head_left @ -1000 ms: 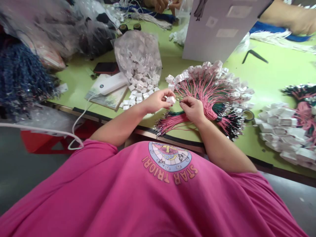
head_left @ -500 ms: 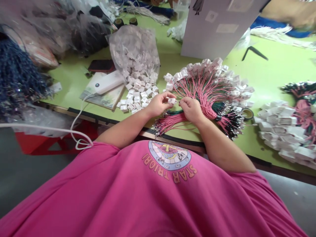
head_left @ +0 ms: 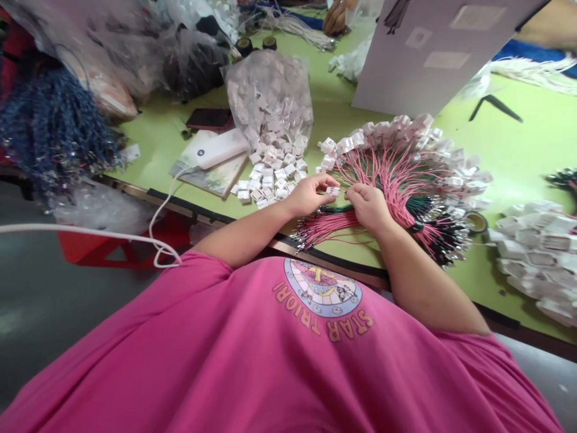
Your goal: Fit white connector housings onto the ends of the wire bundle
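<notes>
My left hand (head_left: 310, 195) pinches a small white connector housing (head_left: 332, 191) between thumb and fingertips. Close to its right, my right hand (head_left: 367, 205) is closed on a thin wire whose small metal tip points at the housing; most of that wire is hidden by the fingers. Beneath and beside both hands lies a bundle of pink and green wires (head_left: 392, 174), fanned out, with white housings on its far ends and bare metal terminals at the near ends. Loose white housings (head_left: 269, 179) spill from a clear plastic bag (head_left: 270, 87) left of my hands.
A white power bank (head_left: 223, 148) with a cable rests on a booklet (head_left: 225, 186) near a dark phone (head_left: 208, 118). Blue wire bundles (head_left: 49, 126) hang at the left. A grey panel (head_left: 406, 60) stands behind; another person's hand (head_left: 335, 18) shows beyond. More housings (head_left: 536, 252) lie right.
The whole view has shifted, so things appear farther right. My right hand's wire tip sits near the housing in both frames, and another person's hand has appeared at the back.
</notes>
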Demonstrator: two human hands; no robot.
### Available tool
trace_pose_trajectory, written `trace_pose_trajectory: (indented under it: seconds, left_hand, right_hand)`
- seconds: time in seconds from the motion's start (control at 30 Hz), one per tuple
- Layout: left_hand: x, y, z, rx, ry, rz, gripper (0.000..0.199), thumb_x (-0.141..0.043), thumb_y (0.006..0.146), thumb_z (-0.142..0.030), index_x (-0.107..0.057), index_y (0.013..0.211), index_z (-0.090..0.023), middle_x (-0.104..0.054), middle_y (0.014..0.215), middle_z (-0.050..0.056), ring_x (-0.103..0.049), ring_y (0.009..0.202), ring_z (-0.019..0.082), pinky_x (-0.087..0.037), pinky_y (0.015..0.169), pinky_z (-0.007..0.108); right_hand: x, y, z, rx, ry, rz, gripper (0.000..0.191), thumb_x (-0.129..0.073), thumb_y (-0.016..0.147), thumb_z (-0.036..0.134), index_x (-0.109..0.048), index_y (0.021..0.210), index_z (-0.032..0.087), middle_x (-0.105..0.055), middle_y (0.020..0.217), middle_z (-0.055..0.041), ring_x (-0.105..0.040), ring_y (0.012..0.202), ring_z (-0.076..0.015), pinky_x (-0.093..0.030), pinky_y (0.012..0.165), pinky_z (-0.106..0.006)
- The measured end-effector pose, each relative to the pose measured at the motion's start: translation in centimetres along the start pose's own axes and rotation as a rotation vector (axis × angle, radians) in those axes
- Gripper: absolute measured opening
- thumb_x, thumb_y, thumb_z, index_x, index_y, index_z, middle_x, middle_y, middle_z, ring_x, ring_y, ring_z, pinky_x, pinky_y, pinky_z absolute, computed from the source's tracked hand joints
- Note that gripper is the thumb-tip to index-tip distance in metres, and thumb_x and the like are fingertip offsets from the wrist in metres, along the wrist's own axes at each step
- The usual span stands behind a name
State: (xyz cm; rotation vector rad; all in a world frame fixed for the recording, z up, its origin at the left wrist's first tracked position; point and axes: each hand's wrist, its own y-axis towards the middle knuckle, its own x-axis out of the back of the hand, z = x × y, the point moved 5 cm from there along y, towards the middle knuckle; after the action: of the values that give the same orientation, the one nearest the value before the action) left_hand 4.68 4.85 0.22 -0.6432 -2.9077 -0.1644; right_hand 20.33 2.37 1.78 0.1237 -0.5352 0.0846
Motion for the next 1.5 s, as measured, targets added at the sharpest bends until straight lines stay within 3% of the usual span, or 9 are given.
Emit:
trace_pose_trajectory:
  seconds: [0.2, 0.4, 0.57, 0.8, 1.1, 1.3, 1.5]
  left_hand:
    - [-0.3, 0.0, 0.0, 0.204, -0.281, 0.037, 0.035, -0.076, 0.062, -0.017, -0.062, 0.094, -0.013, -0.065, 0.09, 0.003, -0.059, 0.077, 0.01, -0.049, 0.08, 0.029]
    - [-0.3, -0.1, 0.0, 0.231, -0.235, 0.02, 0.037, -0.077, 0.061, -0.016, -0.063, 0.094, -0.012, -0.066, 0.09, 0.004, -0.06, 0.077, 0.01, -0.049, 0.08, 0.03]
    - [-0.3, 0.0, 0.5, 0.168, -0.145, 0.022, 0.036, -0.076, 0.063, -0.021, -0.064, 0.095, -0.014, -0.067, 0.088, 0.003, -0.06, 0.077, 0.011, -0.049, 0.077, 0.029]
    - [-0.6, 0.0, -0.3, -0.08, 0.111, 0.029, 0.026, -0.075, 0.065, -0.018, -0.067, 0.09, -0.016, -0.065, 0.097, 0.004, -0.061, 0.092, 0.014, -0.048, 0.088, 0.031]
    - [0.1, 0.2, 0.1, 0.001, 0.099, -0.05, 0.03, -0.075, 0.065, -0.021, -0.068, 0.094, -0.012, -0.067, 0.095, 0.006, -0.06, 0.082, 0.012, -0.048, 0.081, 0.03]
    - [0.0, 0.1, -0.7, -0.06, 0.162, -0.006, 0.023, -0.074, 0.065, -0.018, -0.07, 0.088, -0.015, -0.066, 0.093, 0.004, -0.059, 0.082, 0.011, -0.048, 0.078, 0.027]
    - [0.2, 0.4, -0.8, -0.072, 0.142, -0.014, 0.025, -0.074, 0.066, -0.016, -0.069, 0.091, -0.014, -0.067, 0.097, 0.005, -0.06, 0.084, 0.012, -0.049, 0.078, 0.027]
  right_hand:
    - [0.0, 0.0, -0.1, -0.026, 0.048, 0.014, 0.02, -0.046, 0.077, 0.028, -0.057, 0.064, 0.018, -0.05, 0.056, 0.0028, -0.044, 0.057, -0.0115, -0.033, 0.059, -0.027]
    - [-0.1, 0.0, 0.1, -0.051, 0.018, 0.022, 0.02, -0.047, 0.075, 0.029, -0.055, 0.061, 0.018, -0.048, 0.056, 0.0027, -0.042, 0.057, -0.0112, -0.032, 0.058, -0.027]
    - [-0.2, 0.1, -0.1, -0.046, 0.027, 0.038, 0.02, -0.047, 0.075, 0.029, -0.055, 0.061, 0.017, -0.048, 0.057, 0.0028, -0.043, 0.058, -0.011, -0.031, 0.058, -0.026]
    - [-0.9, 0.1, -0.6, -0.008, -0.069, 0.089, 0.025, -0.045, 0.08, 0.03, -0.058, 0.064, 0.016, -0.051, 0.058, 0.0015, -0.045, 0.06, -0.0117, -0.032, 0.06, -0.026]
    - [-0.2, -0.3, -0.1, 0.091, -0.178, -0.059, 0.02, -0.048, 0.083, 0.027, -0.064, 0.079, 0.016, -0.066, 0.075, -0.004, -0.056, 0.07, -0.0156, -0.039, 0.068, -0.028]
    - [-0.5, -0.4, 0.2, 0.132, -0.36, -0.01, 0.022, -0.042, 0.086, 0.024, -0.063, 0.082, 0.018, -0.068, 0.082, -0.0083, -0.058, 0.076, -0.0198, -0.038, 0.071, -0.031]
    - [-0.3, 0.2, -0.1, 0.076, -0.295, 0.056, 0.021, -0.045, 0.084, 0.027, -0.063, 0.076, 0.017, -0.065, 0.072, -0.0049, -0.054, 0.068, -0.017, -0.035, 0.064, -0.029]
